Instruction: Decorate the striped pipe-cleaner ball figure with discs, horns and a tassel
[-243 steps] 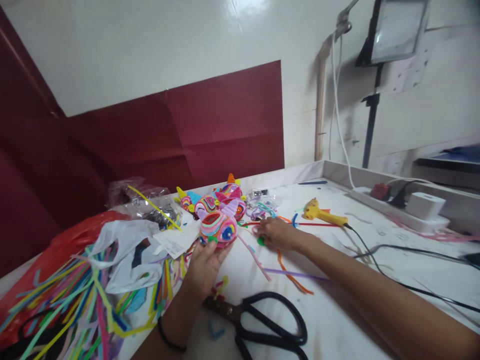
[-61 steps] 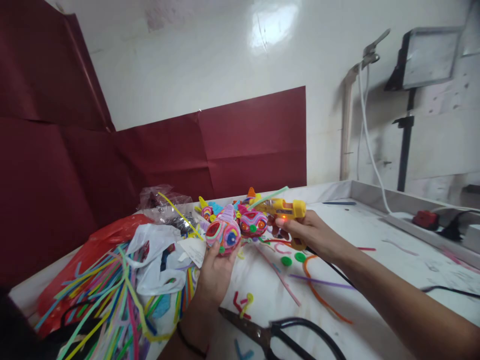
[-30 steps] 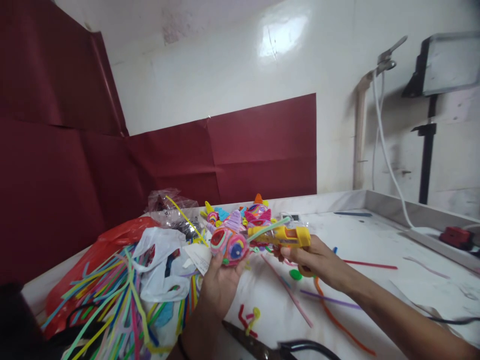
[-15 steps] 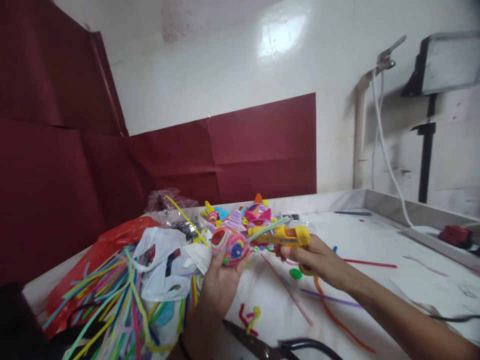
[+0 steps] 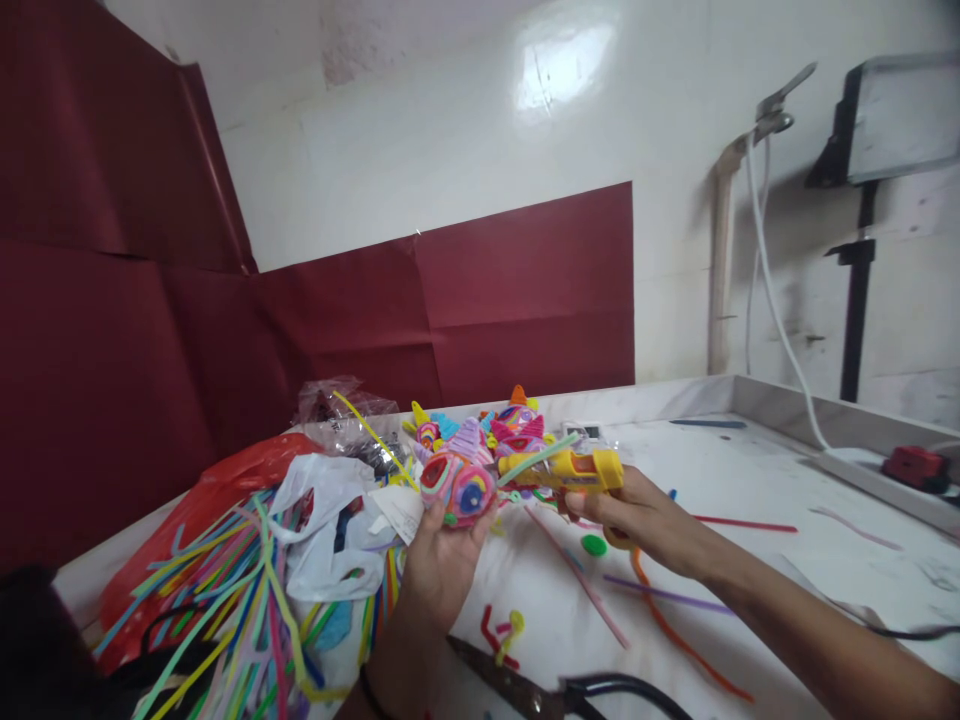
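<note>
My left hand holds a round, multicoloured pipe-cleaner figure with a purple horn, raised just above the table. My right hand grips a yellow glue gun, its nozzle pointing left and touching the figure's right side. A pale green pipe cleaner lies along the top of the gun. More finished colourful figures sit in a cluster just behind.
A heap of loose pipe cleaners over red and white plastic bags fills the left. Black scissors lie at the near edge. Green discs and stray pipe cleaners dot the white table. A power strip is far right.
Eight seconds ago my right hand was on the table and the glue gun lay farther right; now it holds the gun against the figure. In the last second hardly anything moved.
</note>
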Demonstrator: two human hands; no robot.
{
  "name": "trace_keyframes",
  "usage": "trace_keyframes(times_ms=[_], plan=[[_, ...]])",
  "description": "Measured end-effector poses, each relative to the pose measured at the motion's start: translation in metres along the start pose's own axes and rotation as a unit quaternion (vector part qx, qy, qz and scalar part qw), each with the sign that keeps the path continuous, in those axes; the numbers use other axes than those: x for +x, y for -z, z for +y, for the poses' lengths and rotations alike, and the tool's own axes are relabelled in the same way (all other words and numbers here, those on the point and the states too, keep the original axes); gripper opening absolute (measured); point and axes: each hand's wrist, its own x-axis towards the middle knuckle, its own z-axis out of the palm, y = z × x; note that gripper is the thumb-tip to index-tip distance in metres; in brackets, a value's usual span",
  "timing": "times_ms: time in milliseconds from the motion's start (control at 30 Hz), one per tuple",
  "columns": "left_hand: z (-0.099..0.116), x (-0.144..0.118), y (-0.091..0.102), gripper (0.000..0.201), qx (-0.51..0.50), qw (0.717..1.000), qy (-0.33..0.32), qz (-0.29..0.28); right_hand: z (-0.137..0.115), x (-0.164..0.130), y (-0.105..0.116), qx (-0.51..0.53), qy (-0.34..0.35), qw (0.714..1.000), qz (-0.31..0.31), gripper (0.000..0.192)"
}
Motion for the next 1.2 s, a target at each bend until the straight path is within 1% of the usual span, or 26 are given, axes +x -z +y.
trace_keyframes(times_ms=[100,367,633,800,1067,1200], plan=[[0.0005,-0.0003,-0.0024,0.029,-0.003,1.000,-0.006,0.009,-0.0011,-0.0004,-0.0001,0.003,-0.003,1.000,-0.003,0.030],[0.0002,-0.0006,-0.0003,0.032,0.008,1.000,0.001,-0.011,-0.0042,-0.0006,-0.0008,0.001,0.019,1.000,0.006,0.030],[-0.0014,-0.0010,-0.0007,0.027,0.009,1.000,0.006,0.001,-0.0013,-0.0006,0.0012,-0.002,0.014,1.000,0.013,0.031],[-0.0023,-0.0016,-0.0019,0.025,0.011,1.000,0.011,0.023,-0.0031,-0.0001,0.0010,-0.005,0.019,1.000,0.019,0.029],[-0.0010,-0.0015,-0.0019,0.024,0.012,1.000,0.009,-0.005,-0.0034,-0.0004,0.0015,-0.017,0.018,1.000,0.006,0.027],[-0.0003,-0.0009,-0.0017,0.024,0.007,1.000,0.003,-0.029,-0.0028,-0.0009,0.0026,-0.026,0.020,0.999,-0.004,0.031]])
